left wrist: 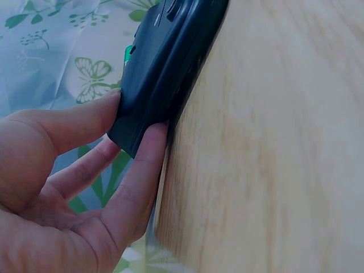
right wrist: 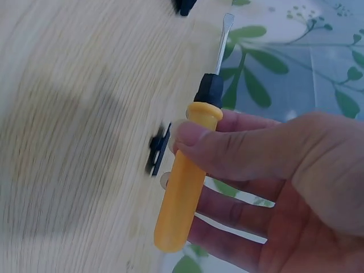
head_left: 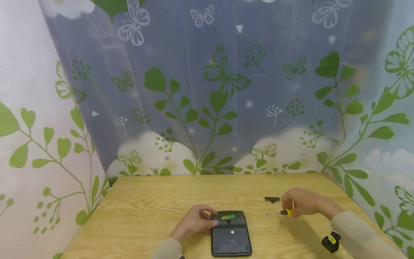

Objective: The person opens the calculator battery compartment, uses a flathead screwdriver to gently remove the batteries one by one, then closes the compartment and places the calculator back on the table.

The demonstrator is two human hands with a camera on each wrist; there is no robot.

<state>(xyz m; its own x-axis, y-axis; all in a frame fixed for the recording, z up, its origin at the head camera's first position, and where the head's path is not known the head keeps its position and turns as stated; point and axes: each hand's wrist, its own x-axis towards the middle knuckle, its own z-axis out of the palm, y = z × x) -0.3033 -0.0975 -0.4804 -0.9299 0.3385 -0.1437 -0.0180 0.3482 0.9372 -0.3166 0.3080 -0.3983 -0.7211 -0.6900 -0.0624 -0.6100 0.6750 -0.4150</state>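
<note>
A dark calculator (head_left: 230, 237) lies face down on the table, its battery compartment uncovered and a green battery (head_left: 228, 217) inside. My left hand (head_left: 198, 220) pinches the calculator's upper left edge, thumb on the back face and fingers at the side; the left wrist view shows this grip (left wrist: 85, 187) up close. In my right hand (head_left: 300, 202) is a flat-blade screwdriver (right wrist: 185, 176) with a yellow handle and black collar. Its blade points left, apart from the calculator. A small black battery cover (head_left: 272, 199) lies on the table just beyond the screwdriver.
The wooden table (head_left: 155, 196) meets a printed curtain (head_left: 181, 108) with leaves and butterflies at the back and both sides. A black item with a yellow patch (head_left: 331, 241) shows beside the right sleeve; its kind is unclear.
</note>
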